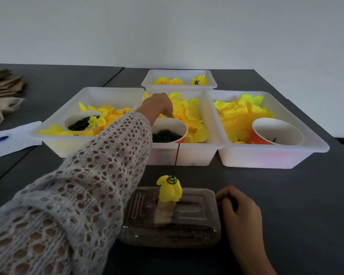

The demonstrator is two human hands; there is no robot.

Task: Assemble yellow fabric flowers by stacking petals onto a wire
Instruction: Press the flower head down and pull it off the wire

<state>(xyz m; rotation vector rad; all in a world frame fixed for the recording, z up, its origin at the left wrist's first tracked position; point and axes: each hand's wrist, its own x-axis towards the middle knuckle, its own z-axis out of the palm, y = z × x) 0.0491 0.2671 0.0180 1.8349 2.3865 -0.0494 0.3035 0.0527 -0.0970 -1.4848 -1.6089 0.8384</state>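
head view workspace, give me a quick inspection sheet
surface: dark grey table.
job's things: part-built yellow flower on upright wire above clear box; three front bins of petals, each with a cup; rear bin holds flowers.
clutter: cardboard, paper with pen, far left.
grippers: left hand reaches into middle bin; right hand rests by the box.
cables: nothing seen.
surroundings: plain white wall.

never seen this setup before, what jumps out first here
Three white plastic bins heaped with bright yellow fabric petals sit side by side mid-table. The left hand, in a pale open-knit sleeve, reaches into the middle bin. In front, a half-built yellow fabric flower on a thin dark wire stands over a clear plastic box, which the right hand touches.
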